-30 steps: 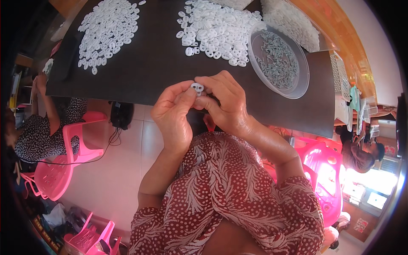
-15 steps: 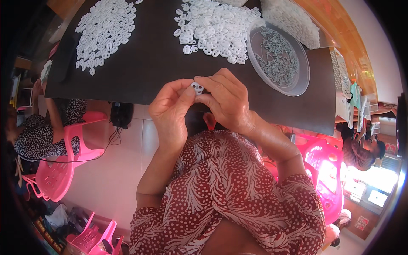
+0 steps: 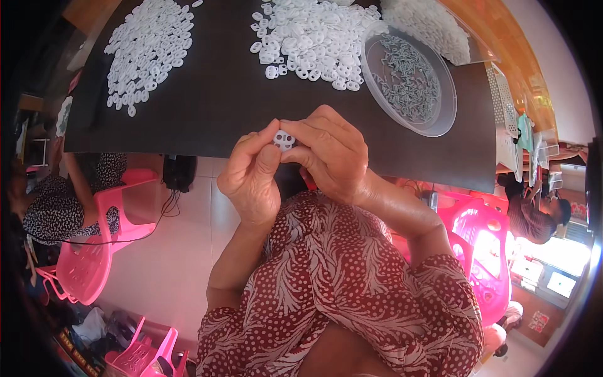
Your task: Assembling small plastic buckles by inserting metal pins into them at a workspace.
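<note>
Between my two hands, near the table's front edge, is a small white plastic piece with several holes (image 3: 284,139). My left hand (image 3: 252,179) pinches its left side with thumb and index finger. From the right, my right hand (image 3: 334,151) grips the same piece between thumb and fingers, its other fingers curled. Beyond the hands lies a large heap of white plastic pieces (image 3: 308,41), some showing paired holes. Another heap of white oval pieces (image 3: 147,53) spreads over the left of the dark table (image 3: 207,94).
A clear round tub (image 3: 447,116) of small grey metal parts stands at the right, before a tray of whitish pieces (image 3: 430,28). Pink plastic chairs (image 3: 78,270) stand left and right. A person in patterned clothing (image 3: 56,210) sits at left; another person (image 3: 537,217) is at far right.
The white piece has turned, and its holes show more fully now. Both hands still pinch it, slightly lower and further left in the picture. The whole view has shifted a little.
</note>
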{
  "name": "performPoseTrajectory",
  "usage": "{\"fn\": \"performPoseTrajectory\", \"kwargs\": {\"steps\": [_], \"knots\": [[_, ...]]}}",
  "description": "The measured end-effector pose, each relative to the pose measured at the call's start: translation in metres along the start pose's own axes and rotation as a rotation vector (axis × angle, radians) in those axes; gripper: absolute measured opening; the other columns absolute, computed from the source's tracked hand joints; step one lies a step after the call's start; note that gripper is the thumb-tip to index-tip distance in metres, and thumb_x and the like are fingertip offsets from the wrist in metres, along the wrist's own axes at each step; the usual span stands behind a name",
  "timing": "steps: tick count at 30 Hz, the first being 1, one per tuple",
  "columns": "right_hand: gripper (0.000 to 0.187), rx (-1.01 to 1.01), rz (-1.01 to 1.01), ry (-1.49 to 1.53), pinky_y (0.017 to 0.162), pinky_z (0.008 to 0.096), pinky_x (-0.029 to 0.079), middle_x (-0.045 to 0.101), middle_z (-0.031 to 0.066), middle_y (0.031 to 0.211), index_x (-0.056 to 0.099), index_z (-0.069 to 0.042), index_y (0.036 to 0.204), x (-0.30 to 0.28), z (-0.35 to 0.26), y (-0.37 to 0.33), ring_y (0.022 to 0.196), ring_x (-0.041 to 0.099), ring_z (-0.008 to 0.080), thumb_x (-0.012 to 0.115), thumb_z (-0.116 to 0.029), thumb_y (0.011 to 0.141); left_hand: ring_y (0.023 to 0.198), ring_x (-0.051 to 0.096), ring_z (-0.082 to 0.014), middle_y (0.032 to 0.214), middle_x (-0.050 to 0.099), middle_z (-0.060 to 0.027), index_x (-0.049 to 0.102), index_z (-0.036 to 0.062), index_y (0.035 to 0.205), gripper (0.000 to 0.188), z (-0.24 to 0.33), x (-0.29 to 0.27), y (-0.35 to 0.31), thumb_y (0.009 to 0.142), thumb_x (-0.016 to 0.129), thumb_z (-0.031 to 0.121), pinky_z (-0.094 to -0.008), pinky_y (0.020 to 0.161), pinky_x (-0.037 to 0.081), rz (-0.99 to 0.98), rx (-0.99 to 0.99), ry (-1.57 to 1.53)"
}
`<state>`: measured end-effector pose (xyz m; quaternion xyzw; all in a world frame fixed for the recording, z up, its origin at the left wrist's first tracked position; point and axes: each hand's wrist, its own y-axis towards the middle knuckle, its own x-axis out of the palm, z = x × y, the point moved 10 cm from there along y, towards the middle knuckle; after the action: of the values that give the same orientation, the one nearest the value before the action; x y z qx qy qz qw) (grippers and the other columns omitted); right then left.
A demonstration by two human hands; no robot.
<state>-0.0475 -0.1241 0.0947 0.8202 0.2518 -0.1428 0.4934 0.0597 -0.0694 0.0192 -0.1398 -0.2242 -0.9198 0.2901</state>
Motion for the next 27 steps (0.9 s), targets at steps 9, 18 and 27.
{"fn": "performPoseTrajectory", "kwargs": {"steps": [9, 18, 27], "knots": [[0.041, -0.03, 0.018, -0.009, 0.055, 0.0308, 0.046, 0.062, 0.0102, 0.08, 0.061, 0.004, 0.097, 0.005, -0.003, -0.003, 0.066, 0.054, 0.0239, 0.077, -0.005, 0.06, 0.084, 0.053, -0.01, 0.095, 0.061, -0.0067, 0.061, -0.0064, 0.106, 0.026, -0.003, -0.009, -0.008, 0.092, 0.06, 0.015, -0.0247, 0.08, 0.045, 0.084, 0.033, 0.005], [0.039, 0.048, 0.002, 0.051, 0.058, 0.0331, 0.047, 0.062, 0.0111, 0.082, 0.06, 0.004, 0.099, 0.004, 0.001, -0.003, 0.067, 0.054, 0.0256, 0.076, -0.004, 0.065, 0.09, 0.057, -0.0123, 0.104, 0.062, -0.0102, 0.057, -0.0063, 0.111, 0.026, 0.001, -0.001, -0.01, 0.095, 0.055, 0.014, -0.0261, 0.084, 0.046, 0.095, -0.045, -0.062], [0.03, -0.03, 0.083, -0.061, 0.061, 0.0341, 0.048, 0.064, 0.0142, 0.086, 0.06, 0.006, 0.098, 0.001, -0.014, -0.01, 0.07, 0.059, 0.0279, 0.071, -0.01, 0.075, 0.089, 0.053, -0.0112, 0.098, 0.057, -0.0048, 0.058, -0.004, 0.105, 0.023, 0.01, 0.007, -0.017, 0.096, 0.054, 0.017, -0.0255, 0.083, 0.044, 0.117, 0.048, -0.065]]}}
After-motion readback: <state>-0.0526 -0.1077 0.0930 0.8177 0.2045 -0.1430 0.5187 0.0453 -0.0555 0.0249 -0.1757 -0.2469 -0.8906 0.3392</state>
